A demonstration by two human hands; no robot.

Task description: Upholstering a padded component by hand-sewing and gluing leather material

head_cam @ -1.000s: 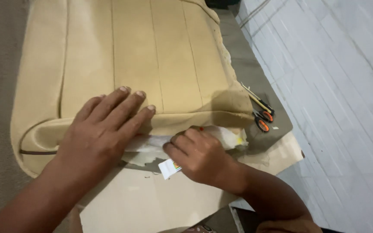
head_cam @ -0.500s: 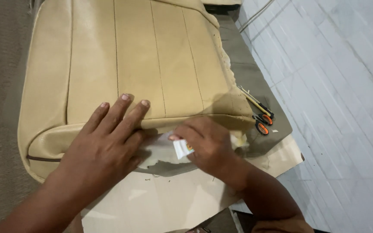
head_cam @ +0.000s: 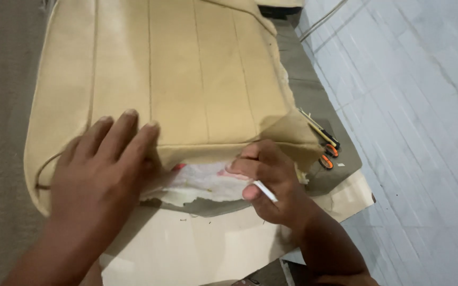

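Right hand [head_cam: 271, 182] shifted right, left hand [head_cam: 104, 169] flat, one beige cover [head_cam: 186, 79]

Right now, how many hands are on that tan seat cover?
2. The left hand presses flat on the cover's near edge; the right hand beside it grips a thin white tool. None seem hidden.

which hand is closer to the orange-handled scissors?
Right. The right hand, pinching a thin white stick, sits just left of the scissors. The left hand lies flat on the beige seat cover, farther left.
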